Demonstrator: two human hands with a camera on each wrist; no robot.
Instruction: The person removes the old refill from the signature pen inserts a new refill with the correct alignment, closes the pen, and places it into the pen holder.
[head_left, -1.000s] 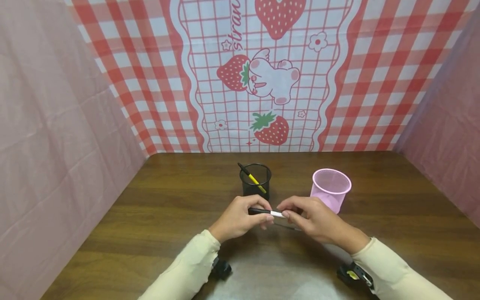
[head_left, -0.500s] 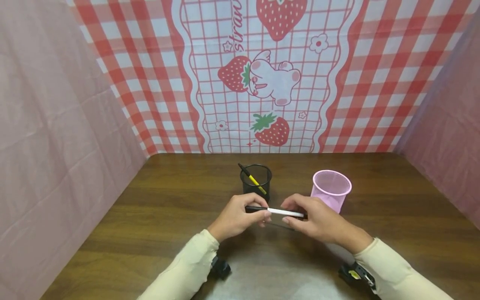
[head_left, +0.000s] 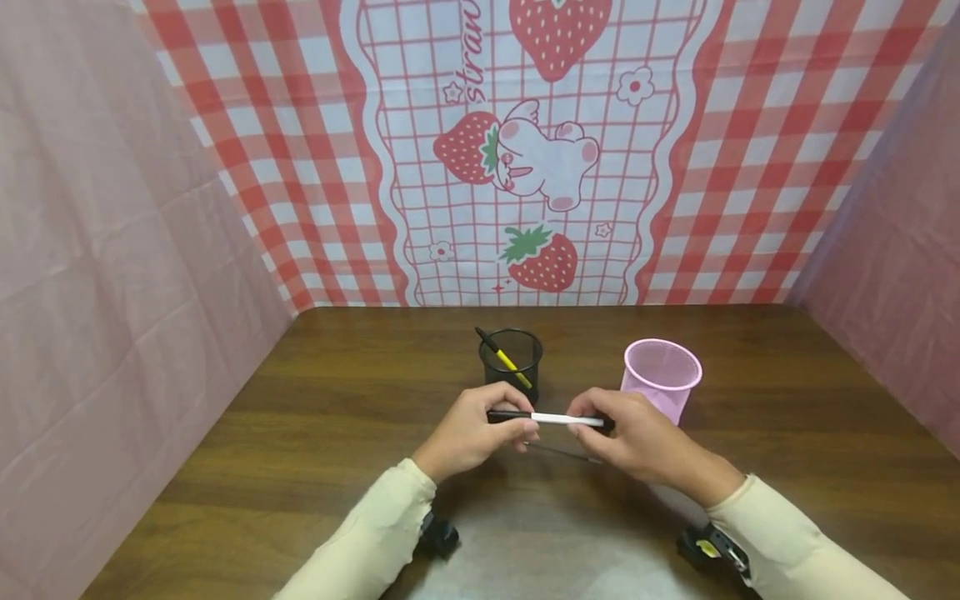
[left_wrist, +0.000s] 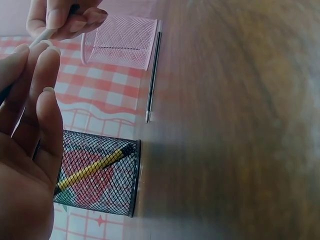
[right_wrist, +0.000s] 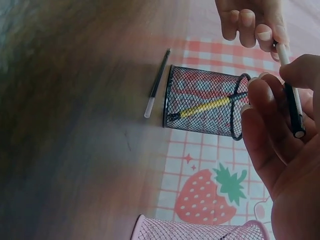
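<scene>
A pen (head_left: 551, 418) with a black left part and a white barrel lies level between my two hands, above the table. My left hand (head_left: 465, 433) pinches its black part between thumb and fingers. The right hand (head_left: 641, 437) holds the white barrel near its other, dark-tipped end; that end also shows in the right wrist view, beside the palm. Below the hands a thin dark pen refill (left_wrist: 154, 75) lies on the table, its metal point showing in the left wrist view and a clear end (right_wrist: 149, 107) in the right wrist view.
Behind my left hand stands a black mesh pen cup (head_left: 493, 381) with a yellow-and-black pen (head_left: 507, 360) leaning in it. A pink mesh cup (head_left: 652, 398) stands behind my right hand. A checked strawberry cloth (head_left: 300, 167) hangs at the table's (head_left: 337, 400) back edge.
My right fingers have slid right along the pen to its far end, so more of the white barrel shows. The left hand has shifted slightly left, still holding the black part.
</scene>
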